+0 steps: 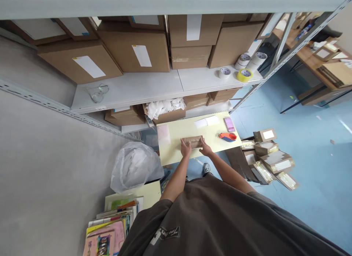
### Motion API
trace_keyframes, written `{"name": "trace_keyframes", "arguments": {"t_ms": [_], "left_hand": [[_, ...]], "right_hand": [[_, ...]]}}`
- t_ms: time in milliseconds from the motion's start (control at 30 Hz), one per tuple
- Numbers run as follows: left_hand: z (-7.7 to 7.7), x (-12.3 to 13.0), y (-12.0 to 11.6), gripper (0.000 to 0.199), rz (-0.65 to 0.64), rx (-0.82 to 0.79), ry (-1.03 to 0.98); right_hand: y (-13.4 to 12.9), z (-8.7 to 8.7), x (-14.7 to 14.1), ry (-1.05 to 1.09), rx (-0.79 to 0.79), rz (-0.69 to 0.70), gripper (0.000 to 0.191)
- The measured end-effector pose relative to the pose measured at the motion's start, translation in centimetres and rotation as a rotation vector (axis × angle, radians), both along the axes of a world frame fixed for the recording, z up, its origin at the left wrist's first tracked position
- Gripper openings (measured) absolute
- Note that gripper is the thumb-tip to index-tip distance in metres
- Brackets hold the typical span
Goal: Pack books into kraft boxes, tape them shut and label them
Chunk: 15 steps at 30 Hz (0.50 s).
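Observation:
A small brown cardboard box [193, 141] with shiny clear tape on it rests at the front of a pale yellow table [176, 157]. My left hand [186, 148] grips the box's left end, and my right hand [205, 147] grips its right end. To the right on the same table lies an orange and blue tape dispenser [227, 137]. Behind it sits a pixelated purple pile [229, 124]. White paper slips [206, 121] lie beyond the box, and a pinkish sheet [164, 133] is at the table's left side.
Shelving [154, 81] with large cartons [137, 47] and tape rolls [244, 75] stands behind the table. Taped small boxes [277, 161] are piled at right. A clear plastic bag [134, 166] stands at left, above stacked books and papers [110, 226]. Eyeglasses [98, 92] lie on the shelf.

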<state>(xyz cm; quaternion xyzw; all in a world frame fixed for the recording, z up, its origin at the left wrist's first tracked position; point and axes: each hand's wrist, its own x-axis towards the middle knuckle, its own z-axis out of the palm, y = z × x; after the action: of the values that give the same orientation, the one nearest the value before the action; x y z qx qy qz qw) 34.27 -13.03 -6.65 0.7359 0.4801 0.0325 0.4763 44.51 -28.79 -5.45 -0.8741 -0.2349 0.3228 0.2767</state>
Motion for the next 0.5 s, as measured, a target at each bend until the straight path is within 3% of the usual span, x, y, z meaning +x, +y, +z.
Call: {"name": "trace_keyframes", "arguments": {"t_ms": [167, 367, 500], "left_hand": [[0.4, 2.4, -1.0, 0.068, 0.113, 0.045, 0.123], [-0.3, 4.5, -2.3, 0.062, 0.213, 0.105, 0.091], [-0.9, 5.4, -2.4, 0.061, 0.199, 0.151, 0.058]], "right_hand": [[-0.4, 0.2, 1.4, -0.045, -0.125, 0.131, 0.104], [-3.8, 0.3, 4.7, -0.001, 0.121, 0.159, 0.1], [-7.9, 1.0, 8.5, -0.162, 0.2, 0.011, 0.086]]}}
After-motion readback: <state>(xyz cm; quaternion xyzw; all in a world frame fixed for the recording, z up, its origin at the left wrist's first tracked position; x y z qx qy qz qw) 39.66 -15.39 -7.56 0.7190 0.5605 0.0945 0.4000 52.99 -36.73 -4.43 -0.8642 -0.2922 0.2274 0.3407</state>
